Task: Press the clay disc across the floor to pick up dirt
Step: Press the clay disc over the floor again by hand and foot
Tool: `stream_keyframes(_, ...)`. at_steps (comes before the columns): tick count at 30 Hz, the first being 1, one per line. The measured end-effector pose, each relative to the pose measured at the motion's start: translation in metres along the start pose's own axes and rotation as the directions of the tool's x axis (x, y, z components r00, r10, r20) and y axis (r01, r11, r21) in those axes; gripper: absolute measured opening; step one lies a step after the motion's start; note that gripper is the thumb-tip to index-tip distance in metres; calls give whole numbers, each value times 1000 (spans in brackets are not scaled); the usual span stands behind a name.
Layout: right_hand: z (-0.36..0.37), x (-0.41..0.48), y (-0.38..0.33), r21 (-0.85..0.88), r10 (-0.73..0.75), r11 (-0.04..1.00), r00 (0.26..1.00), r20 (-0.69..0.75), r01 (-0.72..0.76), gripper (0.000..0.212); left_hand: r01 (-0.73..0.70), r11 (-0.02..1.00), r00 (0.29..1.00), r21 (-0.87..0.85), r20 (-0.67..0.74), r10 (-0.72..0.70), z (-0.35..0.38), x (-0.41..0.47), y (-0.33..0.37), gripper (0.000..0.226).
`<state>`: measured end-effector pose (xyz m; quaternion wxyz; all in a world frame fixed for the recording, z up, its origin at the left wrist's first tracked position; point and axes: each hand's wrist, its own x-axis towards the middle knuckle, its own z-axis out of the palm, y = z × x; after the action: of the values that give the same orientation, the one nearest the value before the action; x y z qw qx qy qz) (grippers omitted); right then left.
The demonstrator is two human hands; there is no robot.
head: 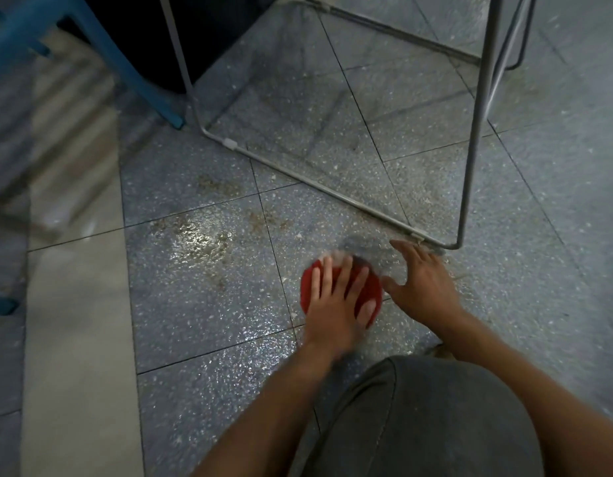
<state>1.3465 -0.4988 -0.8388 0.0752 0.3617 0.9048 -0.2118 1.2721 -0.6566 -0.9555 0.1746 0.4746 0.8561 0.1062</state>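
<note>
My left hand (336,297) lies flat, fingers spread, on the round red clay disc (341,290) on the speckled terrazzo floor (202,304). My right hand (425,287) rests open beside it, near a thin metal frame (332,191).

Clay disc (308,287) half hidden under blurred left hand (332,304)

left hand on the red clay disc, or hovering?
Touching. Head view: left hand lies flat on the red clay disc, fingers spread across its top.
</note>
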Motion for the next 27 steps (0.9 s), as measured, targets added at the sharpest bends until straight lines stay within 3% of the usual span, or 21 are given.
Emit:
stream_keyframes(3,9,1,-11,-22,-12,1000,998,57,13,76,-210,975,977,76,52,207,19,-71,-26,78)
stream_keyframes(5,16,-1,-19,-46,-38,998,995,96,43,79,-201,969,978,140,84,191,16,-107,-57,79)
stream_keyframes(10,28,2,-41,-64,-74,994,983,171,86,86,113,989,992,95,35,-117,-21,-130,-118,72)
stream_keyframes(15,34,8,-69,-50,-96,993,976,197,108,89,451,890,892,72,-75,-446,-25,-73,-96,72)
stream_keyframes(17,37,11,-79,-67,-117,989,974,193,132,90,423,903,905,72,-77,-418,-14,-68,-82,72)
stream_keyframes(20,39,17,-92,-104,-138,981,968,210,163,93,175,977,985,125,-35,-172,5,-97,-84,74)
stream_keyframes(22,38,22,-98,-124,-131,979,963,236,164,97,101,983,995,156,-1,-103,13,-133,-96,73)
stream_keyframes(25,41,28,-108,-163,-108,974,957,268,156,105,155,967,988,201,-18,-154,10,-196,-123,71)
stream_keyframes(27,45,33,-118,-189,-85,972,957,278,141,112,280,942,960,186,-50,-276,3,-226,-143,80)
